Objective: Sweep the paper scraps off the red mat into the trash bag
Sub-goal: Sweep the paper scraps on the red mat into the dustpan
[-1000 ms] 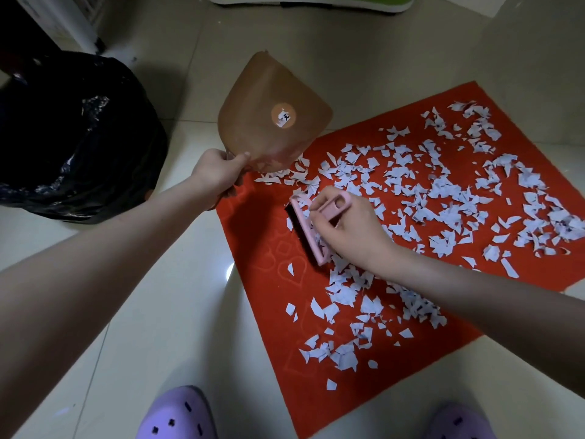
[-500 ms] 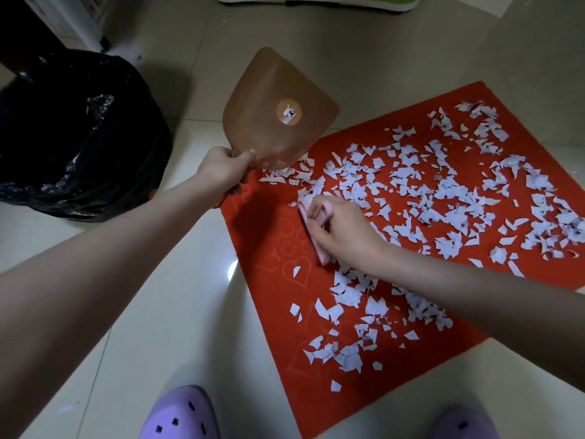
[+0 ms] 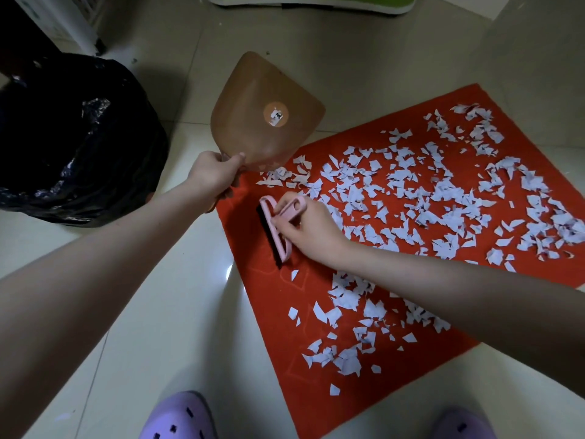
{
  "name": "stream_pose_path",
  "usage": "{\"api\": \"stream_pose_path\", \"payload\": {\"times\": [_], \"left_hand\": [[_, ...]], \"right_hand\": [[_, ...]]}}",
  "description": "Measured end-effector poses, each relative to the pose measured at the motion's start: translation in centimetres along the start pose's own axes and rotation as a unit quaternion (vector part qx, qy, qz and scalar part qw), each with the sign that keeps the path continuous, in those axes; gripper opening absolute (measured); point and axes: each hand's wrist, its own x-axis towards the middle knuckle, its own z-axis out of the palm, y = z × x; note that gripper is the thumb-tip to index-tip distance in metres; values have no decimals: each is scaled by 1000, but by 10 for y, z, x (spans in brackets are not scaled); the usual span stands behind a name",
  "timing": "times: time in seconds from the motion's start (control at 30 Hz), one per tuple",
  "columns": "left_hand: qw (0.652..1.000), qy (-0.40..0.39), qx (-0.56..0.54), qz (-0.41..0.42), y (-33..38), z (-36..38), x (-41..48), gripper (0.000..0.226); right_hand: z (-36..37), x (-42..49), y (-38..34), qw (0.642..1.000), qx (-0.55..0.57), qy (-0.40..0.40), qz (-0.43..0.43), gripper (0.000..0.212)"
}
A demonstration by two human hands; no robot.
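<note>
A red mat point(image 3: 262, 293) lies on the tiled floor, strewn with several white paper scraps point(image 3: 408, 198). My left hand point(image 3: 215, 175) grips the handle of a brown dustpan point(image 3: 266, 118), held tilted up above the mat's far left corner, its underside with a round sticker facing me. My right hand point(image 3: 307, 229) grips a pink hand brush point(image 3: 278, 226) with dark bristles, pressed on the mat near its left edge. An open black trash bag point(image 3: 76, 144) sits on the floor to the left of the mat.
My feet in purple clogs point(image 3: 177, 416) stand at the near edge of the floor. A green and white object point(image 3: 310, 3) lies at the far edge. White furniture point(image 3: 63, 23) stands behind the trash bag.
My right hand has pushed the brush a little leftward toward the mat's edge, and its handle shows again. The dustpan stays raised in my left hand.
</note>
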Motion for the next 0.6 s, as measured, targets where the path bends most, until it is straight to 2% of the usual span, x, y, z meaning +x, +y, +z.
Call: {"api": "stream_pose_path", "payload": {"times": [0.17, 0.27, 0.43, 0.6], "left_hand": [[1000, 9, -19, -2, 4, -1, 0, 34], [1000, 14, -23, -6, 4, -4, 2, 32], [999, 23, -28, -3, 1, -9, 6, 34], [997, 55, -59, -12, 2, -9, 8, 34]], "right_hand": [[-30, 13, 10, 996, -43, 29, 68, 13], [-55, 9, 7, 991, -70, 83, 75, 10], [-51, 24, -5, 987, 15, 140, 71, 7], [-23, 65, -3, 975, 106, 162, 107, 21]]}}
